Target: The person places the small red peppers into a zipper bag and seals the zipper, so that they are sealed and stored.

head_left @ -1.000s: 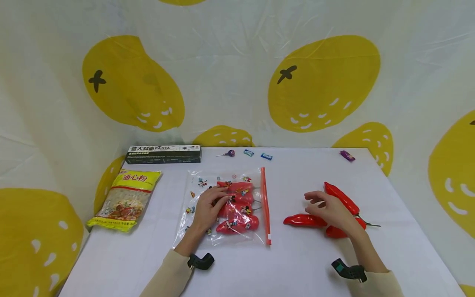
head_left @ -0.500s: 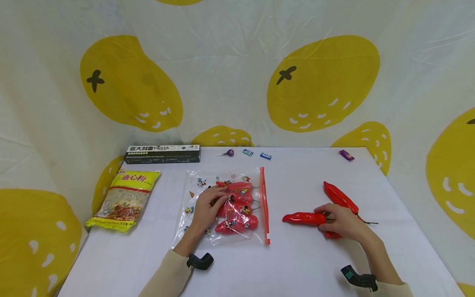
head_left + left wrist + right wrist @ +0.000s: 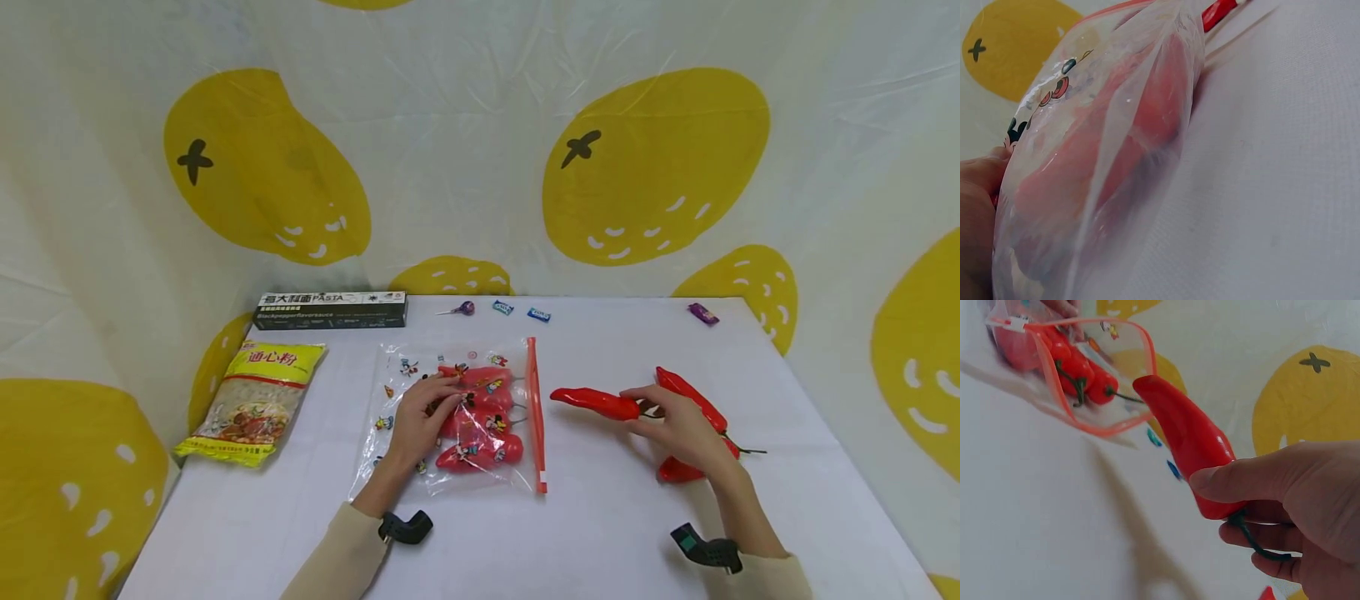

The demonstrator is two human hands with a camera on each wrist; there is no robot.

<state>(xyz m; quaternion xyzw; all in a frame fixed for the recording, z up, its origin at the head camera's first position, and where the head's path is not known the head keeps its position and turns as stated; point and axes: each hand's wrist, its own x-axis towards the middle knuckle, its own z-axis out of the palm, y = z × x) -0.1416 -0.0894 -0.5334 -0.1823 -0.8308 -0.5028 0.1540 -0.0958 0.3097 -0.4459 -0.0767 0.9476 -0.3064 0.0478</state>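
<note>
My right hand (image 3: pixel 678 427) pinches a red pepper (image 3: pixel 596 402). My left hand (image 3: pixel 420 419) touches the clear bag (image 3: pixel 536 408); whether it grips, I can't tell.

your left hand (image 3: pixel 977 212) touching the clear bag (image 3: pixel 1113 144), red peppers (image 3: pixel 1163 94) blurred inside, white table (image 3: pixel 1260 162) at right, yellow print (image 3: pixel 1016 50) behind

A pale, creased curtain (image 3: pixel 465 125) printed with yellow fruit (image 3: pixel 652 167) hangs from nine round to three o'clock, behind a white table (image 3: pixel 570 542) widening towards six o'clock
</note>
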